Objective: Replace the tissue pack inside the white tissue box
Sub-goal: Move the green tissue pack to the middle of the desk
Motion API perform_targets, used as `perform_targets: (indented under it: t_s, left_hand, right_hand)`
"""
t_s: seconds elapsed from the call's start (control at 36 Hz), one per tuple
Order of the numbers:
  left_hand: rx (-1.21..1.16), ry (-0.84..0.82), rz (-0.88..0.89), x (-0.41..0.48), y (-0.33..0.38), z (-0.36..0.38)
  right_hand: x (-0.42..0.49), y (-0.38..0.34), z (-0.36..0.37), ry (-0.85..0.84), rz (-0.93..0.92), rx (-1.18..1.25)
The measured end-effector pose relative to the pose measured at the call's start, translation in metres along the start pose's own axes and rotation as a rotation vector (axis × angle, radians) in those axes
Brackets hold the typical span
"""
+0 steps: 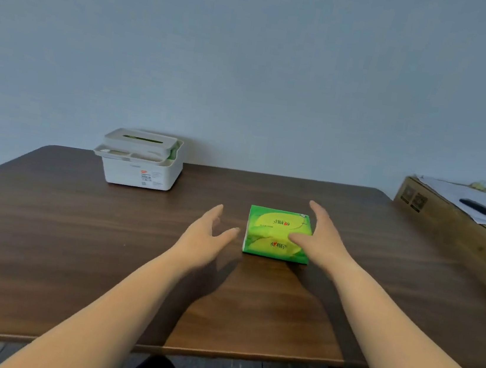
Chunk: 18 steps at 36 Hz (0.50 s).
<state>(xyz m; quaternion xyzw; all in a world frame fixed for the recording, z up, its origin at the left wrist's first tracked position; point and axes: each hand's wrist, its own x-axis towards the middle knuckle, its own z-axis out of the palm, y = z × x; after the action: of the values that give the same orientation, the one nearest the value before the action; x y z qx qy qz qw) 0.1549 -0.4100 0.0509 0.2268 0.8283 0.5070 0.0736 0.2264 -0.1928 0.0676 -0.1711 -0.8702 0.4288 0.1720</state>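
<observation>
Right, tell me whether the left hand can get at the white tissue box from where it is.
Probably yes. The left hand is open and empty, and bare table lies between it and the white tissue box at the far left. The green tissue pack sits off to the right, out of the way.

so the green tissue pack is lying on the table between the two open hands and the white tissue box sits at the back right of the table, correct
Not quite. The head view shows the white tissue box at the back left of the table, not the back right. The rest holds: the green tissue pack lies between the open left hand and right hand.
</observation>
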Motion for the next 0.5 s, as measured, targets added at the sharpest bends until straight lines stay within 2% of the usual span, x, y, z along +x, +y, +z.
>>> perform_targets:
  t_s: [0.08, 0.14, 0.25, 0.5]
  left_hand:
    - [-0.027, 0.074, -0.013, -0.006, -0.006, -0.024]
    - [-0.027, 0.129, -0.031, -0.008, -0.012, -0.041]
    - [0.045, 0.235, -0.063, -0.013, -0.025, -0.076]
    - [0.223, 0.319, -0.102, 0.005, -0.056, -0.146]
  right_hand:
    - [0.006, -0.022, 0.012, 0.081, -0.067, 0.011]
    - [0.01, -0.037, 0.026, 0.075, -0.087, 0.036]
    - [0.018, -0.061, 0.063, 0.011, -0.127, 0.074]
    - [0.052, -0.096, 0.156, -0.181, -0.111, 0.016]
